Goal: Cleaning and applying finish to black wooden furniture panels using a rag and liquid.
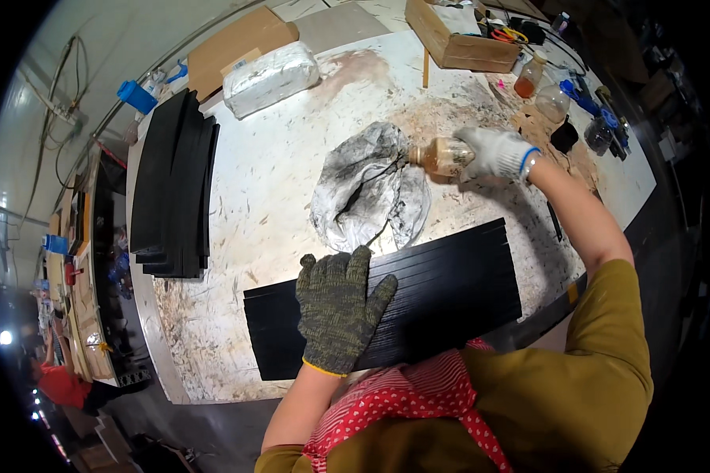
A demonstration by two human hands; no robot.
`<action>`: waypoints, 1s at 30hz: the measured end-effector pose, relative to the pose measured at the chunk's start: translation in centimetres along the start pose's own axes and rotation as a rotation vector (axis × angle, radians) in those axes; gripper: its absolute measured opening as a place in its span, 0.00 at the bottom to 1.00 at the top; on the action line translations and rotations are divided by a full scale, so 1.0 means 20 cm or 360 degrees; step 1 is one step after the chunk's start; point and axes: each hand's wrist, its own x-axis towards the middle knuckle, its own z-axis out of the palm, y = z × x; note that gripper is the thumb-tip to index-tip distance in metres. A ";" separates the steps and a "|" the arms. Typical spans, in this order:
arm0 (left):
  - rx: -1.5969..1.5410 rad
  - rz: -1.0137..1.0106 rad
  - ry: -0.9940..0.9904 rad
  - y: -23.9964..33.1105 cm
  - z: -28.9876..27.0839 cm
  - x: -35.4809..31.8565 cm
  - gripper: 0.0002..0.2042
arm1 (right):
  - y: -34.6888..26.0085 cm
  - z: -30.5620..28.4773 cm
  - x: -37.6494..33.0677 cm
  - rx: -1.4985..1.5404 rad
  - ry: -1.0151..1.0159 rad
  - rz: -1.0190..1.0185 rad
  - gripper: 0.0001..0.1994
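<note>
My left hand (pixel 335 311), in a dark green mottled glove with a yellow cuff edge, lies with fingers spread on a black ribbed panel (pixel 450 280). Its fingertips reach the near edge of a crumpled, stained white cloth (pixel 343 185). In a white glove with a blue cuff, my right hand (pixel 495 153) is closed round a small clear bottle (pixel 442 158) with brownish contents. The bottle lies nearly sideways in the grip, its neck pointing left at the cloth's right side. Whether liquid is coming out cannot be made out.
Long black boards (pixel 170 189) are stacked at the left of the stained white table (pixel 248 173). A wrapped white package (pixel 272 79) and a cardboard box (pixel 477 51) stand at the back. Jars and bottles (pixel 530 75) crowd the far right. Another person (pixel 61 385) is at far left.
</note>
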 end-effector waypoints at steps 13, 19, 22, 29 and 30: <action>0.0017 -0.0002 -0.0002 0.03 0.00 0.01 0.25 | 0.53 0.39 0.57 0.1892 0.1375 0.0253 0.51; -0.0011 0.0011 0.0016 0.04 -0.02 0.02 0.25 | 0.37 0.43 0.22 0.1882 0.1050 0.0302 0.38; -0.0055 -0.0016 -0.0007 0.03 -0.02 0.01 0.25 | 0.19 0.48 0.05 0.1561 0.0614 0.0265 0.31; -0.0020 -0.0001 0.0093 0.01 -0.02 -0.02 0.24 | -0.39 0.37 0.32 0.1714 0.0116 0.0063 0.30; -0.0022 0.0010 0.0114 0.00 -0.01 -0.03 0.24 | -0.40 0.41 0.46 0.1385 0.0099 0.0045 0.27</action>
